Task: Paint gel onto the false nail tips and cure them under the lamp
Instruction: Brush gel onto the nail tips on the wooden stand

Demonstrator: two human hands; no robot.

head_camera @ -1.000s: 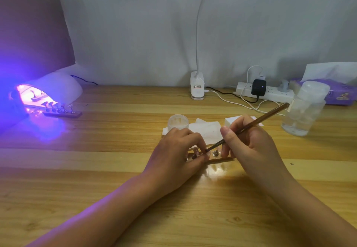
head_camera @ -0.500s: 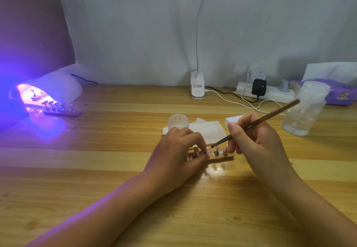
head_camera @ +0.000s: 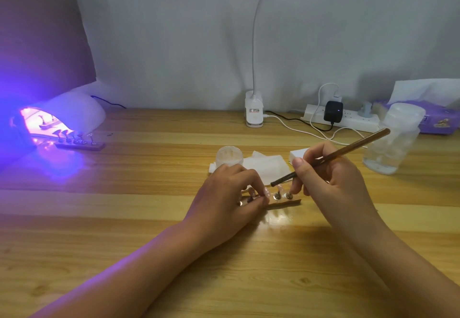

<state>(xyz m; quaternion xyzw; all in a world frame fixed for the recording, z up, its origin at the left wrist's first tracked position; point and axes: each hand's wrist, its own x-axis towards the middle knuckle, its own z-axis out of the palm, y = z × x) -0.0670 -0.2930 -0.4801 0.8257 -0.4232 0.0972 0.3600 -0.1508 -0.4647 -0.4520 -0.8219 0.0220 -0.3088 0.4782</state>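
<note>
We hold a brush (head_camera: 331, 155) over the nail tips (head_camera: 280, 189).
Our left hand (head_camera: 224, 193) pinches the wooden holder (head_camera: 286, 202) carrying them; our right hand (head_camera: 331, 180) grips the brush, bristles just above the holder. Gel jar (head_camera: 229, 155) sits just behind the holder; lit curing lamp (head_camera: 67, 116) glows well left of it, second strip (head_camera: 79, 144) at its mouth.

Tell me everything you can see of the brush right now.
The brush is a thin stick with a glossy brown handle and a dark, narrow front end. The right hand pinches it pen-style near the front. It slants, handle end up and right, tip down and left just above the false nail tips; contact cannot be told.
</note>
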